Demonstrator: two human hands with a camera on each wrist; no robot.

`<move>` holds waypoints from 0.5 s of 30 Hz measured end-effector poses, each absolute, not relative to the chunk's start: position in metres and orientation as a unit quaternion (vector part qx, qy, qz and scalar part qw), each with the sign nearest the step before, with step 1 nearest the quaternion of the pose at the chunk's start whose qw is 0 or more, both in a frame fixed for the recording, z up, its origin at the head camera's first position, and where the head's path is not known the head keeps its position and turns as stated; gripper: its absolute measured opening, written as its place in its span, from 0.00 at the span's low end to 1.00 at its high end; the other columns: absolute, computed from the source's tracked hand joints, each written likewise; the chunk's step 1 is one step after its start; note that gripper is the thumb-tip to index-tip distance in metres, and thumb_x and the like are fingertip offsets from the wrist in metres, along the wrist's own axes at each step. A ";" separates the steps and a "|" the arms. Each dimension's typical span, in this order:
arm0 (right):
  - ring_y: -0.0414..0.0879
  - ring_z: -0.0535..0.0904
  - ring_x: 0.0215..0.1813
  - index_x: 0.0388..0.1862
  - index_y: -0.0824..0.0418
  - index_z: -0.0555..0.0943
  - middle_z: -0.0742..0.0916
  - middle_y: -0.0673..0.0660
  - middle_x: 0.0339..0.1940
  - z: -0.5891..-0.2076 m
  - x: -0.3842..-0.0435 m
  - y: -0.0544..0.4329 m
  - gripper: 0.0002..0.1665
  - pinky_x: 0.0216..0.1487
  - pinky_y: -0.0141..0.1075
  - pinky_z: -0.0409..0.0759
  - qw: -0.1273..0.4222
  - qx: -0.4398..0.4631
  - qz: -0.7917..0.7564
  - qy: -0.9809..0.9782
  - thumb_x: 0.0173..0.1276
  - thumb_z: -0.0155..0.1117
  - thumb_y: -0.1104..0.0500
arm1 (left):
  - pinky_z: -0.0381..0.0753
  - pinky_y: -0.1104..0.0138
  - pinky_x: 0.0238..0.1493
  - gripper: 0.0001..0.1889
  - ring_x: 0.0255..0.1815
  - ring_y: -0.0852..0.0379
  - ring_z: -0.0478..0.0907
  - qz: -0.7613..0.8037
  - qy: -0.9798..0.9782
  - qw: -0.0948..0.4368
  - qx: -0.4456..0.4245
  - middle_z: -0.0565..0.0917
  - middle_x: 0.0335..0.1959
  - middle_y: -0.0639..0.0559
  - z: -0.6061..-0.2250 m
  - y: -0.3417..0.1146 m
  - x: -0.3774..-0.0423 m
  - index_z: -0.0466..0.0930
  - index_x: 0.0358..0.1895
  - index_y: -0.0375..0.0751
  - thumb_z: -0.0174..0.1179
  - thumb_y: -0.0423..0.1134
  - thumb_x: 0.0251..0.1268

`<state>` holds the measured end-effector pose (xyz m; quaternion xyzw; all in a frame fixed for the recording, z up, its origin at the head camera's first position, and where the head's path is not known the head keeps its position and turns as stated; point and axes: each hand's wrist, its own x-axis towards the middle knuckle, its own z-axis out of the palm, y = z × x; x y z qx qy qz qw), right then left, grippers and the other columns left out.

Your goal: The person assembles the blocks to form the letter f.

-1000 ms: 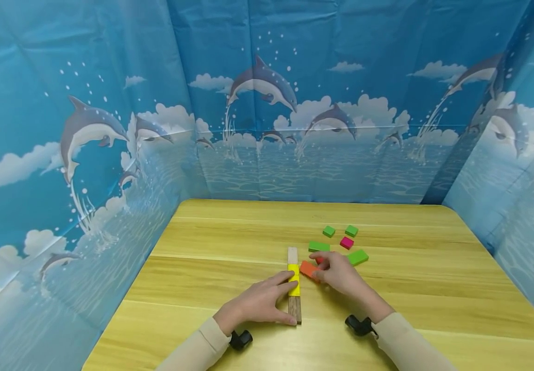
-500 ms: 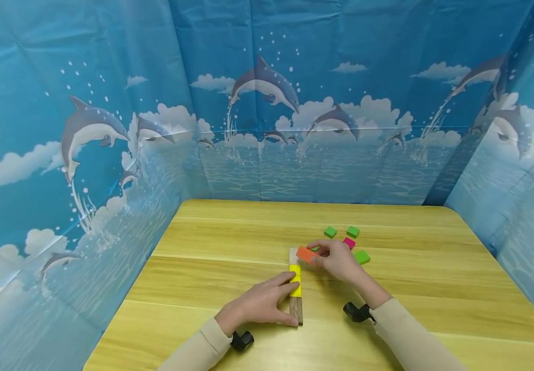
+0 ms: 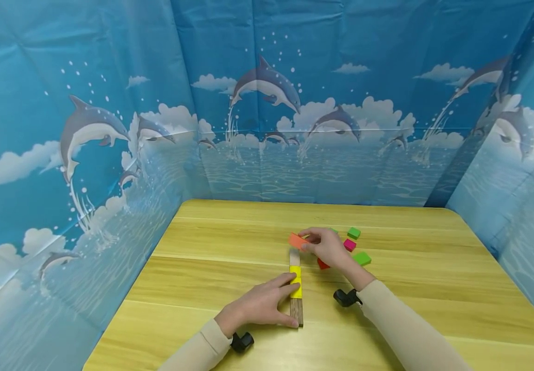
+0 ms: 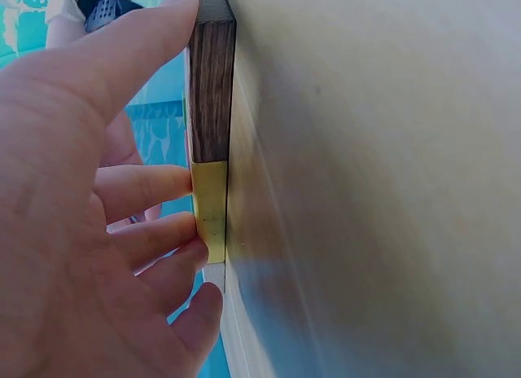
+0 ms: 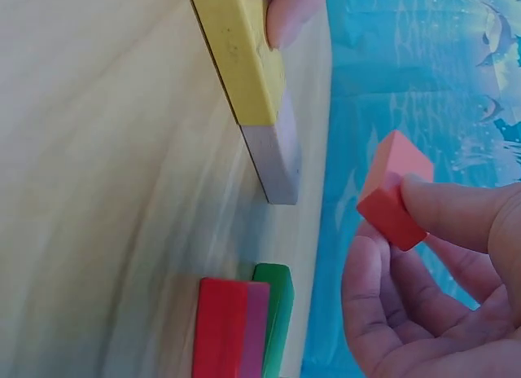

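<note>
A straight row of blocks lies on the table: a dark brown wooden block (image 3: 296, 311) nearest, yellow blocks (image 3: 297, 292) in the middle, a pale whitish block (image 3: 294, 257) at the far end. My left hand (image 3: 260, 303) rests along the row's left side, its thumb at the brown block's near end and fingertips on the yellow part. Thumb and fingers of my right hand (image 3: 331, 249) pinch an orange block (image 5: 395, 191). It is raised and tilted just beyond the pale block in the head view, and the right wrist view shows a gap between the two.
Right of the row lie a red block (image 3: 323, 264), a pink block (image 3: 349, 245) and green blocks (image 3: 362, 258), some partly hidden behind my right hand. A dolphin-print curtain (image 3: 267, 154) surrounds the wooden table (image 3: 230, 226).
My right hand has lifted the orange block off the table and carried it forward and left, past the row's far end. My left hand has stayed on the row.
</note>
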<state>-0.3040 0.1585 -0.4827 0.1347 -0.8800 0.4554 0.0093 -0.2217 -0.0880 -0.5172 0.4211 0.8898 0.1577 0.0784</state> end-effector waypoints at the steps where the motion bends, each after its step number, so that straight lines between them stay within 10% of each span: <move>1: 0.47 0.83 0.47 0.57 0.49 0.85 0.87 0.51 0.47 -0.483 -0.308 0.157 0.18 0.45 0.43 0.84 0.009 0.138 0.457 -0.879 0.69 0.70 0.59 | 0.68 0.59 0.70 0.48 0.79 0.54 0.55 0.156 0.890 0.077 0.422 0.51 0.82 0.51 -0.517 -0.088 -0.222 0.59 0.80 0.49 0.58 0.72 0.61; 15: 0.48 0.81 0.48 0.56 0.49 0.85 0.86 0.52 0.47 -0.492 -0.349 0.139 0.17 0.48 0.45 0.83 -0.055 0.157 0.483 -0.860 0.70 0.70 0.58 | 0.68 0.59 0.70 0.48 0.79 0.55 0.53 0.153 0.890 0.080 0.422 0.50 0.82 0.50 -0.517 -0.088 -0.221 0.59 0.79 0.48 0.56 0.73 0.62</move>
